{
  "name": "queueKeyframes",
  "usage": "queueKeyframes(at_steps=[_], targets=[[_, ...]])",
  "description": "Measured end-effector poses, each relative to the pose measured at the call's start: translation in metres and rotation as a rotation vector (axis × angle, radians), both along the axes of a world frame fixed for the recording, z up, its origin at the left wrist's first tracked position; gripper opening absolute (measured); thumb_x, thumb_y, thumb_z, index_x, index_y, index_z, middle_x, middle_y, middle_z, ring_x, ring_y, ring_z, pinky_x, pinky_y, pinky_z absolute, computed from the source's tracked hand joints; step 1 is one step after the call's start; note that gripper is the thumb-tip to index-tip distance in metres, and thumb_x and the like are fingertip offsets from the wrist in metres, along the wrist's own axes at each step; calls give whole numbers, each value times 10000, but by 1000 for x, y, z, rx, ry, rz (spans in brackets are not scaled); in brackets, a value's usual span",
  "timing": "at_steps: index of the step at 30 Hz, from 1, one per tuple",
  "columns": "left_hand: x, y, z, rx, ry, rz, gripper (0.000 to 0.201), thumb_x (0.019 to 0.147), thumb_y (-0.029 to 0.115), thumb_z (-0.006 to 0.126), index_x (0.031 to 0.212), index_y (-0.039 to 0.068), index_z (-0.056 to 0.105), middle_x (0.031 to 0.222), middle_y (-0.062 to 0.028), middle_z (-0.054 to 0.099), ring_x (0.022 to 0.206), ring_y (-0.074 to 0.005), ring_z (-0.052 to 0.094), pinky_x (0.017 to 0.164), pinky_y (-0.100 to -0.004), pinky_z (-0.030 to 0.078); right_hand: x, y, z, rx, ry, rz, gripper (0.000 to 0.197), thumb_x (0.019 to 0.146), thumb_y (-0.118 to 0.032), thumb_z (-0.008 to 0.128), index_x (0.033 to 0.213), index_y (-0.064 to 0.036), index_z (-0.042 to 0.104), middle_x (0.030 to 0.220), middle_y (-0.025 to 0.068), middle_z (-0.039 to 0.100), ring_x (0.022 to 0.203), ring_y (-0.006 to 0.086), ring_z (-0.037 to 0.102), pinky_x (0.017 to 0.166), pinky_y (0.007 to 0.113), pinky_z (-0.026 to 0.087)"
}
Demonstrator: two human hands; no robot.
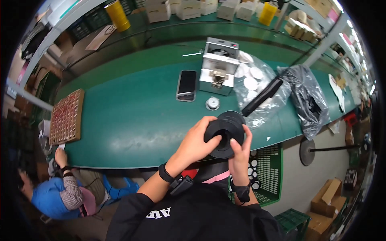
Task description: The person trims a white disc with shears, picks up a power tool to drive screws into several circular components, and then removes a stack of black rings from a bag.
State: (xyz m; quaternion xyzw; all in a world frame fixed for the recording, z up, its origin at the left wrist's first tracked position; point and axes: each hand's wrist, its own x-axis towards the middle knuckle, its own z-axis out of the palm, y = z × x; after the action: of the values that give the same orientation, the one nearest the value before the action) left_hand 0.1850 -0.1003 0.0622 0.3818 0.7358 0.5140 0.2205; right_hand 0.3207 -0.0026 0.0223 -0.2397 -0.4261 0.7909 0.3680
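Observation:
A black round piece with a wide hole through its middle [219, 126] is held over the front edge of the green table. My left hand [195, 140] grips its left side, thumb at the hole. On the other side my right hand [240, 154] is closed round the rim, its thumb also near the hole. A second black disc [234, 116] shows just behind; I cannot tell whether it is joined to the held piece. Past my hands lie a small silver round part [212, 103] and a silver box-like device [217, 82] with a metal fitting on its front.
A phone [187, 85] lies left of the device. To its right are a clear bag of white discs [251, 83], a long black bar [263, 96] and a grey plastic bag [309, 94]. A green crate [275, 176] stands below the table. At left, a co-worker [54, 197] sits near a compartmented tray [67, 116].

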Motion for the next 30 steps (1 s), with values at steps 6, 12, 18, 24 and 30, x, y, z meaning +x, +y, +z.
queueKeyframes(at_steps=[6,12,18,24,30], targets=[[-29,-66,-47,-108,-182,407,437,859,127,742,1220,-9,537,1009,-200,726,966,-307,728,859,-373,552,-52,-27,-27,-76,-20,329,862,839,-169,815,1503,-52,277,1396,159,467,1297,251,489,1121,388,394],[-57,-94,-81,99,-272,478,327,882,59,711,1152,-32,552,1054,-158,713,993,-221,698,874,-337,538,-87,-31,-32,199,-94,491,814,862,-163,801,1493,-40,301,1404,158,471,1300,246,486,1111,378,398],[-71,-103,-85,295,-541,517,271,903,10,687,1137,-26,555,1086,-98,680,1014,-156,641,891,-306,519,-96,-14,-46,220,-221,453,736,840,-140,807,1445,-24,404,1374,145,503,1265,226,507,1088,346,398],[-70,-104,-92,292,-534,495,251,911,-6,677,1131,-24,558,1074,-95,679,987,-144,651,889,-290,527,-102,1,-39,515,-319,430,611,817,-5,736,1375,-9,487,1299,126,555,1209,203,536,1062,323,404],[-72,-118,-82,298,-587,524,247,918,-9,660,1125,-26,526,1003,-108,694,812,-179,703,755,-299,569,-94,22,-27,587,-374,450,577,792,56,698,1339,-7,525,1266,110,581,1185,187,554,1045,319,424]])
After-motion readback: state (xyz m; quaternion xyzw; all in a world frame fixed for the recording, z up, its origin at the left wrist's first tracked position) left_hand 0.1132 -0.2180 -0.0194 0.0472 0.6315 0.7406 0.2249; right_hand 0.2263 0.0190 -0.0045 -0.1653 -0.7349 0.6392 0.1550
